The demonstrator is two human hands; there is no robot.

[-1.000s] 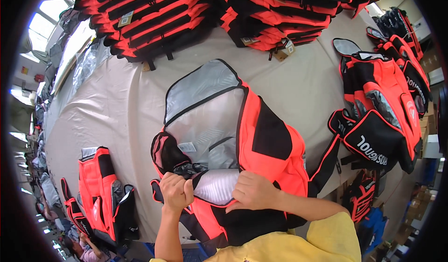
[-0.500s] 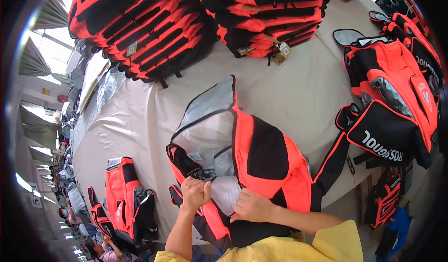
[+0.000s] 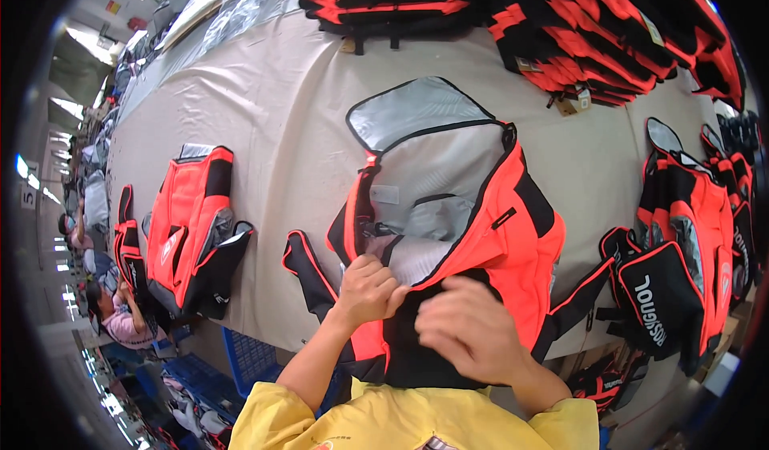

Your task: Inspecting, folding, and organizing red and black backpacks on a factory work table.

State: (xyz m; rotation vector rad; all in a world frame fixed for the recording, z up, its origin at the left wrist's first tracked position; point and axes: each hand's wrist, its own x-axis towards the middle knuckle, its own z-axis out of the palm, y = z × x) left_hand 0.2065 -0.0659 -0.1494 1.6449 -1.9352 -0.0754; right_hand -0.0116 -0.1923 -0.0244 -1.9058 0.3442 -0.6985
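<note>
A bright coral and black backpack stands on the covered table right in front of me. Its grey-lined top flap is folded back, so the pale grey inside shows. My left hand is closed on the near edge of the bag's opening, knuckles up. Slightly blurred, my right hand hovers over the black near side of the bag with loosely parted fingers and nothing visible in them. Black straps with coral edging stick out on both sides of the bag.
Stacks of similar backpacks line the table's far side. Another backpack lies at the left, and more at the right. Blue crates stand below the near edge. A person in pink is at the far left.
My right hand has come off the bag's edge and its fingers have loosened. My left hand keeps its grip. The view has turned, and the bag's opening now faces up more widely.
</note>
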